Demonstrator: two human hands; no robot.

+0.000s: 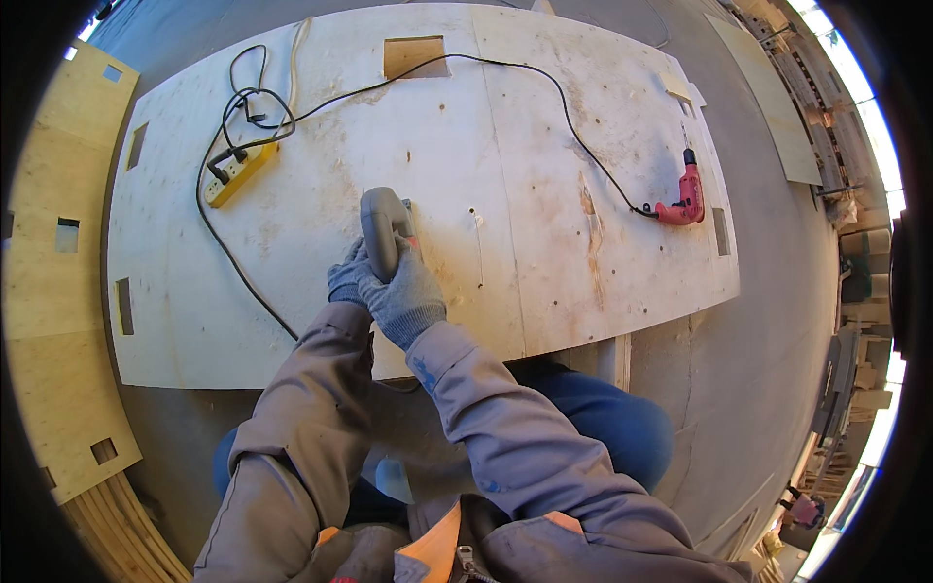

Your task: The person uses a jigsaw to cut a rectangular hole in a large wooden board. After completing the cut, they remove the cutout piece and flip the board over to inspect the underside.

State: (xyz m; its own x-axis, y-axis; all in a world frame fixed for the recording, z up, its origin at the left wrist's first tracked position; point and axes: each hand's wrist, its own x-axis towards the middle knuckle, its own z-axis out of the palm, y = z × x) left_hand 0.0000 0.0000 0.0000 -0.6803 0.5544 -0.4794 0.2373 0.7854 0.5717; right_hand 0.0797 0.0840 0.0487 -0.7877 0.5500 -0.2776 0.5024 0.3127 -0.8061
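Both my hands wear grey knit gloves and meet on a grey power tool [383,228] with a looped handle, which looks like a jigsaw. My right hand [408,296] wraps round its handle. My left hand [347,279] is closed against the tool's near left side, its fingers partly hidden. A small part of a metal plate shows beside the tool's far right edge; the rest of its underside is out of sight. The tool stands over a pale plywood sheet [544,272], left of a few small dark holes and a thin line in the wood.
A red corded drill [686,197] lies at the sheet's right. A yellow power strip [239,175] with tangled black cable [255,97] lies at the left. Rectangular cutouts, one a far opening [416,56], pierce the sheet. Another plywood panel [58,311] stands left; my knees are under the near edge.
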